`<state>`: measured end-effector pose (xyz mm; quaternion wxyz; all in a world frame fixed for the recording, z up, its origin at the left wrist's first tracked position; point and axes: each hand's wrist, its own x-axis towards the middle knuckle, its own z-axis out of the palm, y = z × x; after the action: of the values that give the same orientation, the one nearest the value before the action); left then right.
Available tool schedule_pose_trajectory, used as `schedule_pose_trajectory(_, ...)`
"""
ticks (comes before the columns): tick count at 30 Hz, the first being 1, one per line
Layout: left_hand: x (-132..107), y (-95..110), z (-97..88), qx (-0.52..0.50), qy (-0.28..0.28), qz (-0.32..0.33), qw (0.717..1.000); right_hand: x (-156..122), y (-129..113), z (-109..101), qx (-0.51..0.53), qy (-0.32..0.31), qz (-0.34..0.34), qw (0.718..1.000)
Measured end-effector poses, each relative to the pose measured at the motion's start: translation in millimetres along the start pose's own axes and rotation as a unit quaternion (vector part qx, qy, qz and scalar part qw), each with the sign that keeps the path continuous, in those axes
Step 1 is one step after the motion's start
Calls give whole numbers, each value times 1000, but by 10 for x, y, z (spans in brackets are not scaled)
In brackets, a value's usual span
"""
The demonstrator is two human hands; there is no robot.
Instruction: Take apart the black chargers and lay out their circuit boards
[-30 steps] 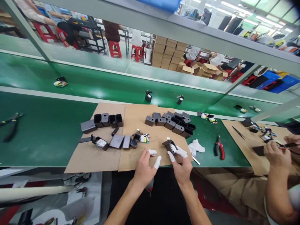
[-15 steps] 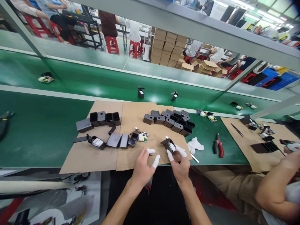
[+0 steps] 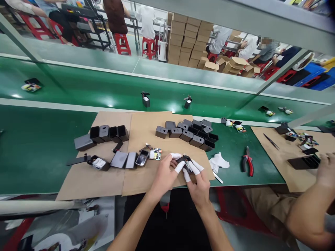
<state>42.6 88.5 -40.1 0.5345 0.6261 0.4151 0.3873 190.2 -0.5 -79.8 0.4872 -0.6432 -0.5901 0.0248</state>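
Note:
Both my hands meet over the near edge of a brown cardboard sheet [image 3: 146, 177], fingertips in white finger cots. My right hand [image 3: 198, 181] pinches a small black charger housing [image 3: 184, 161] with parts showing inside it. My left hand [image 3: 165, 174] has its capped thumb and forefinger closed on the same housing from the left. A loose circuit board [image 3: 156, 153] lies just left of my left hand. A row of black housings and lids [image 3: 119, 159] lies further left, and a cluster of empty black housings [image 3: 188, 132] sits behind my hands.
A white cloth [image 3: 218, 162], a thin tool and red-handled pliers [image 3: 247, 164] lie on the green bench to the right. A co-worker's arm [image 3: 311, 212] reaches over a second cardboard sheet [image 3: 285, 164] with parts. Two black housings stand on the conveyor belt [image 3: 78, 90] behind.
My left hand moved right and closed on the housing that my right hand held alone before. The co-worker's hand shifted right. The view tilted slightly.

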Motion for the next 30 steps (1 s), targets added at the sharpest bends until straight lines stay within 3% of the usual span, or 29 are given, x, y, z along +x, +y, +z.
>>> schedule_pose_trajectory(9, -76, -39, -9, -8, 17, 30, 999, 44, 5, -21, 48, -24, 39, 998)
schedule_pose_trajectory(12, -81, -36, -17, -16, 16, 43, 999, 111, -91, -58, 147, 15, 139, 979)
schedule_pose_trajectory(14, -84, -44, -26, -42, 20, 43, 998, 187, -218, -119, 269, 79, 270, 921)
schedule_pose_trajectory(16, -86, -56, -32, -73, 26, 32, 996, 275, -366, -211, 401, 122, 385, 822)
schedule_pose_trajectory(19, -86, -62, -31, -79, 34, 5, 996, 375, -558, -350, 529, 122, 473, 694)
schedule_pose_trajectory(22, -97, -46, -40, -48, 19, -9, 999, 409, -678, -401, 559, 117, 513, 641)
schedule_pose_trajectory(24, -118, -28, -60, -33, 5, 7, 999, 417, -737, -365, 556, 113, 518, 640)
schedule_pose_trajectory(26, -148, -3, -86, -28, 11, 58, 998, 423, -788, -278, 544, 109, 504, 662)
schedule_pose_trajectory(28, -179, 42, -108, -38, 28, 104, 993, 408, -825, -162, 516, 109, 468, 709)
schedule_pose_trajectory(30, -204, 108, -117, -64, 28, 85, 994, 357, -831, -54, 465, 116, 417, 772)
